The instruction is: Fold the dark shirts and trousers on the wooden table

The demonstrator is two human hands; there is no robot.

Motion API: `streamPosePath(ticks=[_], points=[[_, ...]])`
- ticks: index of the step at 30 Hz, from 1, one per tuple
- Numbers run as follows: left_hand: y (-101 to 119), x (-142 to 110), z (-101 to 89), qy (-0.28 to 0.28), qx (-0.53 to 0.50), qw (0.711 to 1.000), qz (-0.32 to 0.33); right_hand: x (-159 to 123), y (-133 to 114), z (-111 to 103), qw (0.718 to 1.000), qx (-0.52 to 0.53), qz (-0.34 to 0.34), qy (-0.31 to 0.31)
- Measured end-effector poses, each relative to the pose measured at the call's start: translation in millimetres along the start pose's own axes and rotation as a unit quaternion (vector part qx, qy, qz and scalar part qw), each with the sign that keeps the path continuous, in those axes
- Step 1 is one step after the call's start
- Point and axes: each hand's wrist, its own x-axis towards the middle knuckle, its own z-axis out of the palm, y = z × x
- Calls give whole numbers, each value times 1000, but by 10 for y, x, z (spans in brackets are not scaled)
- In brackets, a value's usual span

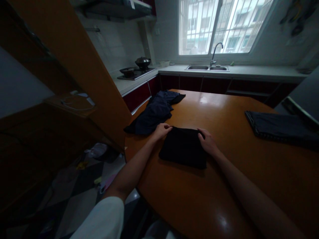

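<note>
A black garment (184, 147), folded into a compact rectangle, lies flat on the wooden table (231, 189) in front of me. At its far left corner, my left hand (162, 130) pinches the edge between thumb and fingers. My right hand (207, 141) rests at the far right corner, its thumb and fingers around the cloth's edge. What kind of garment it is cannot be made out. Just beyond my left hand a crumpled dark blue garment (158, 111) with black parts lies near the table's left edge.
Folded dark clothes (281, 126) lie at the table's right side. Behind the table, a counter holds a sink (208, 68) with a faucet (214, 54), and a stove (137, 73) with pans. A wooden partition (99, 63) stands at the left. Scattered items lie on the checkered floor (77, 199).
</note>
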Motion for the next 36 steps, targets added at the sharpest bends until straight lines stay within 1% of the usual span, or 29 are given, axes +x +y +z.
streamPosePath(ticks=[3, 6, 9, 10, 11, 12, 13, 14, 15, 16, 17, 18, 19, 20, 21, 22, 24, 25, 26, 27, 28, 30, 32, 34, 35, 36], points=[[-34, 40, 52, 10, 6, 1000, -19, 0, 0, 2, 1000, -2, 2, -1], [-41, 68, 47, 21, 29, 999, -36, 1, -5, 9, 1000, -7, 0, -1], [58, 26, 42, 39, 63, 997, -31, 3, -7, 20, 1000, -11, 0, 4], [121, -10, 49, 54, 76, 995, -21, 4, -6, 25, 1000, -12, -1, 7], [196, -57, 64, 67, 93, 993, 3, 6, -3, 31, 1000, -13, -3, 9], [275, -112, 88, 72, 111, 990, 43, 9, 1, 36, 1000, -13, -4, 10], [353, -173, 121, 61, 131, 985, 97, 12, 5, 42, 1000, -14, -5, 10], [422, -236, 162, 31, 153, 975, 159, 15, 8, 45, 1000, -16, -5, 9], [476, -297, 211, -15, 175, 961, 214, 16, 5, 46, 1000, -18, -5, 8], [511, -350, 262, -70, 197, 944, 254, 17, -4, 44, 1000, -21, -5, 7], [525, -393, 313, -122, 215, 930, 272, 14, -23, 37, 1000, -27, -4, 10], [519, -422, 358, -159, 233, 920, 273, 9, -54, 28, 999, -38, -2, 19], [498, -436, 394, -180, 250, 914, 265, 0, -97, 16, 998, -55, -3, 32], [468, -436, 420, -189, 263, 912, 252, -13, -150, 5, 996, -76, -11, 44], [433, -424, 436, -189, 273, 912, 241, -28, -210, -3, 994, -97, -29, 48], [398, -403, 441, -184, 279, 914, 229, -45, -270, -4, 991, -116, -56, 39], [339, -346, 430, -173, 287, 920, 204, -74, -363, 16, 984, -136, -114, -16], [316, -315, 416, -170, 288, 923, 189, -82, -383, 36, 981, -141, -129, -46], [294, -284, 400, -167, 288, 927, 173, -81, -379, 56, 979, -146, -129, -65], [272, -252, 379, -165, 285, 931, 156, -71, -350, 70, 979, -151, -113, -72], [248, -219, 355, -162, 281, 936, 140, -51, -298, 73, 982, -154, -83, -67], [196, -151, 290, -155, 271, 944, 106, 7, -151, 27, 988, -150, -9, -38], [161, -94, 208, -141, 265, 952, 64, 66, -2, -93, 990, -133, 49, 3], [181, -88, 122, -114, 265, 957, 19, 93, 83, -250, 990, -111, 80, 43], [218, -118, 88, -94, 267, 959, 10, 86, 90, -325, 989, -97, 94, 59], [270, -177, 63, -73, 268, 960, 21, 63, 72, -387, 988, -74, 117, 68]])
